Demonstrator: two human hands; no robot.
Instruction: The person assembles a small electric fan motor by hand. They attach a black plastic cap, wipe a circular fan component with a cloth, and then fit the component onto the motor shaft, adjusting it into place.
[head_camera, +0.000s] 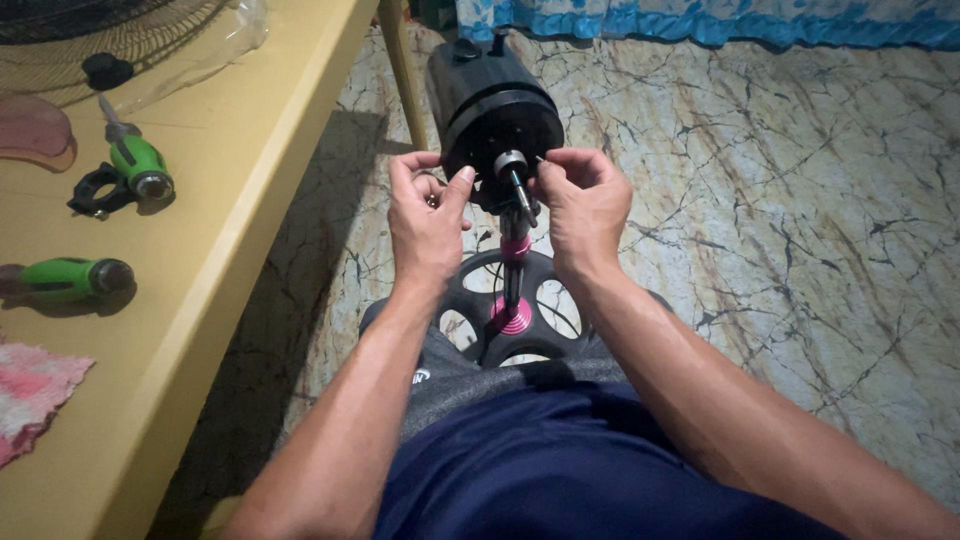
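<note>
Close together, both hands (505, 205) pinched at fan motor (492, 105) face, small held parts perhaps screws, fingertips hiding them

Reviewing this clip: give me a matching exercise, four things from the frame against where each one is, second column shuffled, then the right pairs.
Things:
1. fan motor housing
2. round fan base
3. black ring clamp
4. pink cloth

Places:
A. on the yellow table, beside a green-handled screwdriver
B. at the table's near left edge
C. between the left hand and right hand
D. on the marbled floor, at the foot of the pole

Pairs: 1-C, 2-D, 3-A, 4-B
</note>
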